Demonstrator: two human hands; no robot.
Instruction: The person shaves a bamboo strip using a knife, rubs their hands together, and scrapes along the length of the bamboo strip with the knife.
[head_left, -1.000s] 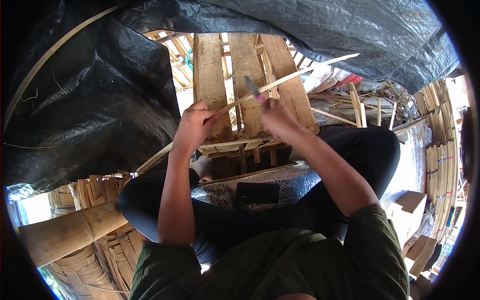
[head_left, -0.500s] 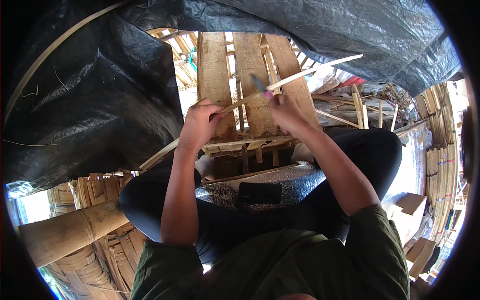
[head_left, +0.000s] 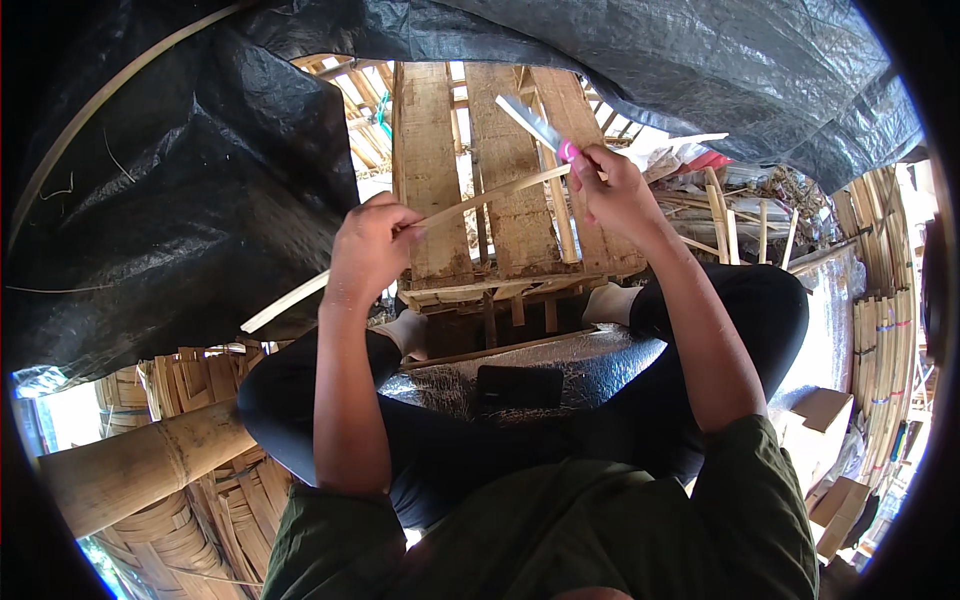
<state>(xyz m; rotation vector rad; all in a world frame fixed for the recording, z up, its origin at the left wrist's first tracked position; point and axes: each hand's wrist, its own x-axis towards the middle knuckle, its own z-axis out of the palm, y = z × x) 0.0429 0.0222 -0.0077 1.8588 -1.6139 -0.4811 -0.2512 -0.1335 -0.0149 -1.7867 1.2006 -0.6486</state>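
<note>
A long, pale bamboo strip (head_left: 492,196) slants upward from lower left to upper right above a bench of rough wooden planks (head_left: 430,150). My left hand (head_left: 372,248) is closed around the strip near its lower end, which sticks out past my wrist. In my right hand (head_left: 615,195) is a knife (head_left: 543,128) with a pink band at the handle, its blade pointing up and to the left. The strip passes at my right fingers and shows again beyond them; whether they also grip it I cannot tell.
Black plastic sheeting (head_left: 200,200) hangs at the left and along the top. A thick bamboo pole (head_left: 150,465) lies at lower left. Between my legs rests a dark flat object (head_left: 520,386) on silvery foil. Upright sticks (head_left: 720,220) and a cardboard box (head_left: 822,408) are at the right.
My right hand with the knife has moved right and up along the strip. The left hand has shifted slightly left and down, and the strip's lower end reaches farther left.
</note>
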